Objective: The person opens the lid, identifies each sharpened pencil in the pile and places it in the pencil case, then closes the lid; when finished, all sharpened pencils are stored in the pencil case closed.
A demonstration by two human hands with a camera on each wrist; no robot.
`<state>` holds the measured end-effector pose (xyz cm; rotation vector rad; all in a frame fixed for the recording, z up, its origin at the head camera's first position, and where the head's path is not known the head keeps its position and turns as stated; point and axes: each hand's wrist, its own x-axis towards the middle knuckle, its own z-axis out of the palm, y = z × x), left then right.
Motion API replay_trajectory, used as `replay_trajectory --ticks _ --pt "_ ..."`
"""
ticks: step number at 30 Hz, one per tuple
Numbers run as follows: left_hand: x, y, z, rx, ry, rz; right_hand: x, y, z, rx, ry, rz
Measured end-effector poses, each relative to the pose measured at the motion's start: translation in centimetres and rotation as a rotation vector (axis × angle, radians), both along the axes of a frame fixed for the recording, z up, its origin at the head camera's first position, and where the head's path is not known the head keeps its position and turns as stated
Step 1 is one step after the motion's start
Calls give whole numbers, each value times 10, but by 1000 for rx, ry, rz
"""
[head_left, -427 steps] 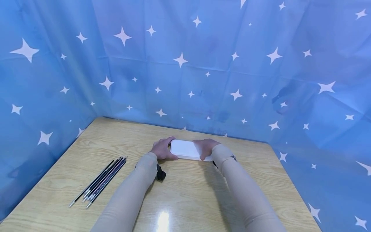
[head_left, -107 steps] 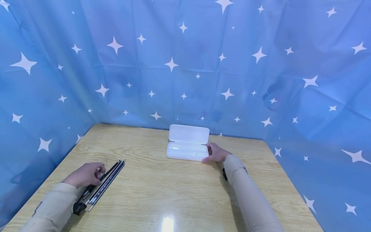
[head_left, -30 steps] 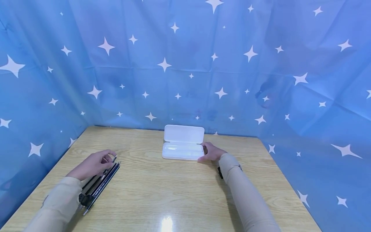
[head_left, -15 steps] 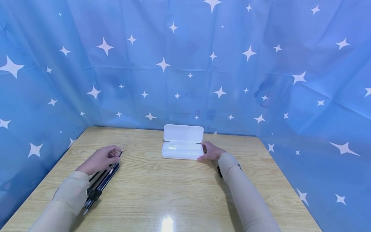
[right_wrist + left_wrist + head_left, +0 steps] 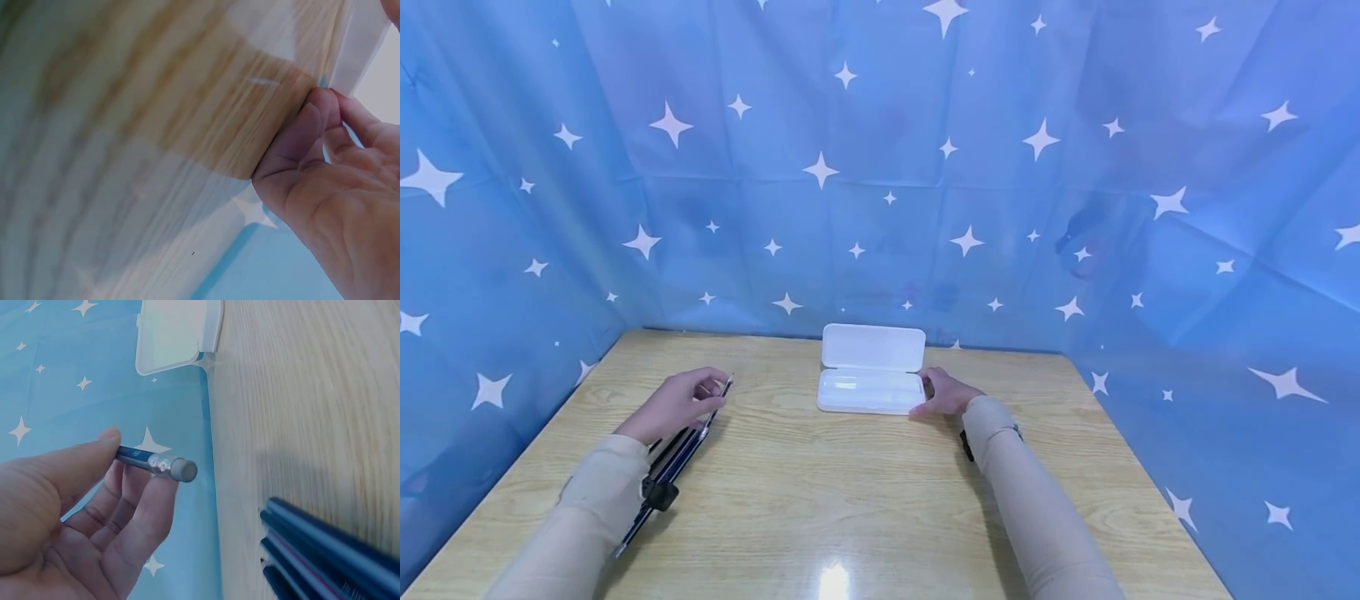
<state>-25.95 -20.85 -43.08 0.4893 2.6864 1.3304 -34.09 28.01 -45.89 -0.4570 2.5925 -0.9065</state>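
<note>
In the left wrist view my left hand (image 5: pixel 94 512) pinches one dark pencil (image 5: pixel 140 457) between thumb and fingers, its grey eraser end pointing outward. The head view has this left hand (image 5: pixel 681 402) raised over the left part of the table, above a bundle of dark pencils (image 5: pixel 673 460). A white case (image 5: pixel 871 392) lies with its lid (image 5: pixel 874 347) raised at the back, nothing visible in it. My right hand (image 5: pixel 949 393) grips the case's right end; in the right wrist view, fingers of the right hand (image 5: pixel 337 181) curl at its edge.
A light wooden table (image 5: pixel 850 500) spans the view. A blue curtain with white stars (image 5: pixel 880 167) hangs along its back and sides. A black wrist device (image 5: pixel 660 493) sits at the left sleeve, over part of the bundle.
The case, closed under both hands earliest on, stands open. My left hand went to the pencils, took one, and has moved up and right with it. The right hand has stayed at the case.
</note>
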Motion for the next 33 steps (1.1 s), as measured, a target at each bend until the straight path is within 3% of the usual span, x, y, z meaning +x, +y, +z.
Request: replay_trajectory --ticks 8,23,33 --pt "-7 9 -6 34 51 17 0 0 -1 -4 1 1" --pt "-19 26 -9 96 122 23 3 4 -4 5 -7 -42" --pt "-23 36 -7 101 165 29 0 2 -4 30 -6 -19"
